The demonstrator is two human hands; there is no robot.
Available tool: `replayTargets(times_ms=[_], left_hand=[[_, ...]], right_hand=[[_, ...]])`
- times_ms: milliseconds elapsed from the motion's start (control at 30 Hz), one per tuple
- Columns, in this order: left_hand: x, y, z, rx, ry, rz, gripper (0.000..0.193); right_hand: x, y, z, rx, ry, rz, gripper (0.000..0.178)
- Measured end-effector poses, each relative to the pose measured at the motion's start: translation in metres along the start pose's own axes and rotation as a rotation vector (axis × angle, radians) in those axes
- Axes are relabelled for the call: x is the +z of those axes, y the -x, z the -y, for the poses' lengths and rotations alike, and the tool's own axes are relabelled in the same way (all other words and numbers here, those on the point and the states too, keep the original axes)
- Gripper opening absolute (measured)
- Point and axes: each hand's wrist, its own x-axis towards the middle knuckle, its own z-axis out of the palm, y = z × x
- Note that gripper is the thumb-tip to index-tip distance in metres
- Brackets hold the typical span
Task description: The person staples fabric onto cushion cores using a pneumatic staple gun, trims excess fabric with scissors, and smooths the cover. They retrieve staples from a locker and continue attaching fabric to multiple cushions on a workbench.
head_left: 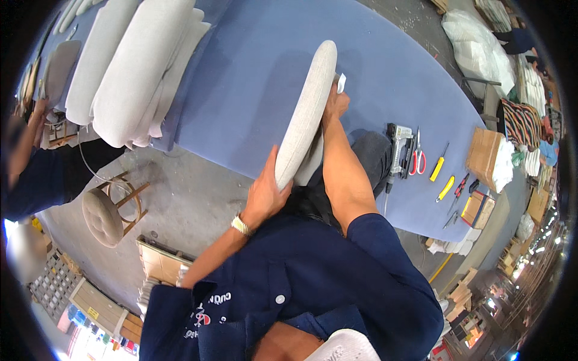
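Blue is covering the table; the grey cushion is standing edge-up over it, looking covered, underside hiding what's left; the staple gun is lying idle; left hand is clasping one end, right hand curling behind, grip hidden.

From afar, I saw a tufted stool on the floor, red-handled scissors on the blue bench, and a bulging white plastic bundle beyond.

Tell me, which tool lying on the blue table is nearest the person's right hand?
The silver staple gun: it lies leftmost in the row of tools, closest to the right hand, while the red-handled scissors and yellow-handled screwdriver lie farther right.
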Motion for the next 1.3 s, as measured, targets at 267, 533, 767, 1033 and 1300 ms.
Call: replayTargets(times_ms=[267, 533, 767, 1033, 1300], left_hand=[[0.025, 0.025, 0.040, 0.109, -0.003, -0.231, 0.084], [0.027, 0.023, 0.037, 0.156, 0.009, -0.282, 0.085], [0.025, 0.023, 0.029, 0.207, -0.074, -0.239, 0.093], [0.002, -0.108, -0.039, 0.310, -0.039, -0.087, 0.104], [-0.031, -0.279, -0.151, 0.121, 0.103, 0.151, 0.092]], right_hand=[[-0.034, 0.016, 0.000, 0.184, -0.286, 0.305, 0.085], [-0.066, 0.108, -0.049, 0.401, -0.559, 0.436, 0.088], [-0.032, 0.103, -0.042, 0.410, -0.268, 0.098, 0.075], [-0.035, 0.114, -0.033, 0.351, -0.148, 0.065, 0.062], [-0.005, 0.090, -0.085, 0.225, -0.043, 0.037, 0.053]])
